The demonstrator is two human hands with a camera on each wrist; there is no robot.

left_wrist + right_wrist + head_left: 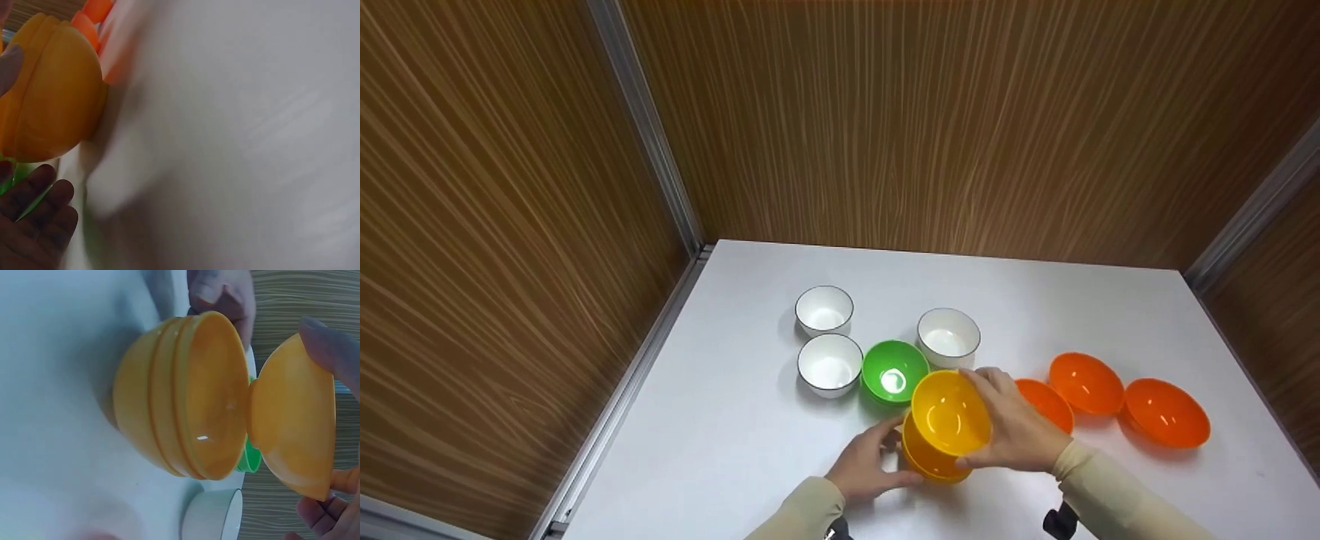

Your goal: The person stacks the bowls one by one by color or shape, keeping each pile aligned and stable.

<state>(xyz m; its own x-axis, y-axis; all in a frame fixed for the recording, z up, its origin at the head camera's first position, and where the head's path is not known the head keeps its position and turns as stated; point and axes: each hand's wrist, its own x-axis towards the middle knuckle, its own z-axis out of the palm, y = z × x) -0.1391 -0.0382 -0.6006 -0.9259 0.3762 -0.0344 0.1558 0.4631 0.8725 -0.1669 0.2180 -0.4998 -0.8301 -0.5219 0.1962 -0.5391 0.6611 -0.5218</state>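
My right hand (1016, 427) grips a yellow bowl (952, 412) by its rim, thumb on one side and fingers on the other. The bowl is tilted, just above a nested stack of yellow bowls (169, 399) standing on the table. In the right wrist view, the base of the held bowl (295, 416) overlaps the rim of the top stacked one. My left hand (870, 465) is beside the stack on its left, thumb near the front and fingers spread around the side. Its fingers (48, 205) look loosely extended in the left wrist view, a little below the yellow bowls.
Right behind the stack stands a green bowl (894, 364) with a second green rim under it. White bowls (830, 364) are behind and to the left, another white bowl (949, 336) behind right. Orange bowls (1086, 384) sit at the right. Wood-grain panels (885, 135) enclose the table.
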